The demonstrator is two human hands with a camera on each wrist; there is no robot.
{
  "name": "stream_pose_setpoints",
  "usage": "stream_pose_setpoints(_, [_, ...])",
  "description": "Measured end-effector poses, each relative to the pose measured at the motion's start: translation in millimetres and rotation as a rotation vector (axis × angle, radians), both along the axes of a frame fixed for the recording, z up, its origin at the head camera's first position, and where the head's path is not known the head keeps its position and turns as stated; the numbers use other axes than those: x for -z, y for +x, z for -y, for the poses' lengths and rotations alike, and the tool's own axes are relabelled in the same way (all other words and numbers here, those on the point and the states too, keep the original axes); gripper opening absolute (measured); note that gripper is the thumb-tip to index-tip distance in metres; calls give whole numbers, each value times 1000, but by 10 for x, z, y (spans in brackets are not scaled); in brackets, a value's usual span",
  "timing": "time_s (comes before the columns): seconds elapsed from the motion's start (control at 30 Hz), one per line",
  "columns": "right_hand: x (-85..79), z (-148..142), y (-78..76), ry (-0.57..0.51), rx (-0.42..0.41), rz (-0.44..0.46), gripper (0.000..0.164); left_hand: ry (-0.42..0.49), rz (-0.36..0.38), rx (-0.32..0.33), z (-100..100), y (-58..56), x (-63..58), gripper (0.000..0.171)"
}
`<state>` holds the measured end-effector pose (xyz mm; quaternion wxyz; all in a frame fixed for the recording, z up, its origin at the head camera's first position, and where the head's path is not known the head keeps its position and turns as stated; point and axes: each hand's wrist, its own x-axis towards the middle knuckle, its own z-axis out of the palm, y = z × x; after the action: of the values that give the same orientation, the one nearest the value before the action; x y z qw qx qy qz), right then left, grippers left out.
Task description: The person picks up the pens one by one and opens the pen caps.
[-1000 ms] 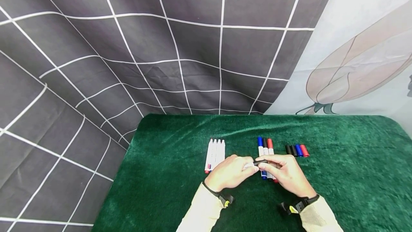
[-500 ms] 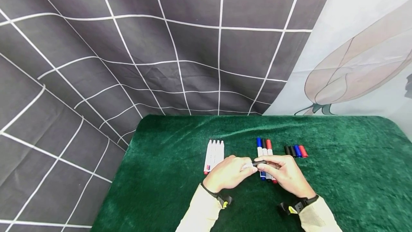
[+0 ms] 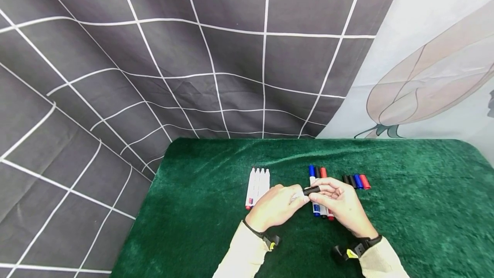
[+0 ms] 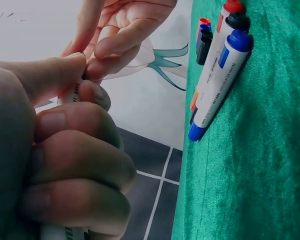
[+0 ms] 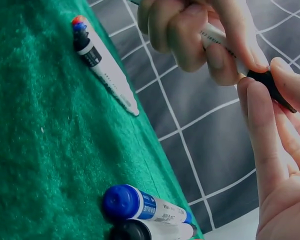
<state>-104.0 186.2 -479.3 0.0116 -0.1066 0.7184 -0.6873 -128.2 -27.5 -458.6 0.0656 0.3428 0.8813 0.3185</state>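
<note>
My left hand (image 3: pixel 275 207) grips a white marker (image 3: pixel 297 196) with its fingers wrapped round the barrel. A black cap (image 3: pixel 311 190) covers the marker's end, pointing to the right. My right hand (image 3: pixel 342 205) pinches that cap between thumb and fingertips, as the right wrist view shows the black cap (image 5: pixel 270 86) there. Beneath the hands, a blue marker (image 3: pixel 312 179), a black marker (image 4: pixel 237 22) and a red marker (image 3: pixel 323 172) lie capped side by side, partly hidden by my right hand.
Several capless white markers (image 3: pixel 259 187) lie in a row left of my left hand. Loose caps (image 3: pixel 358 181), black, blue and red, lie to the right. Green cloth (image 3: pixel 193 209) covers the table; grey gridded fabric (image 3: pixel 231 55) hangs behind it.
The fingers of my right hand have shifted up and behind the black cap, which now shows more fully. The cap end has tilted slightly upward; my left hand has stayed in place.
</note>
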Motion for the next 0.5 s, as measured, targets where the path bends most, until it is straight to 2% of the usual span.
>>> stream_pose_setpoints(0.17, [-2,2,-3,-71,-2,-38,31,0,-14,-16,-1,2,-9,26])
stream_pose_setpoints(0.3, [-17,-5,-12,-78,54,-55,33,-28,-33,-53,-5,8,-20,20])
stream_pose_setpoints(0.5, [-21,-45,-33,-143,141,-57,35,-50,-44,-116,-2,-5,-15,6])
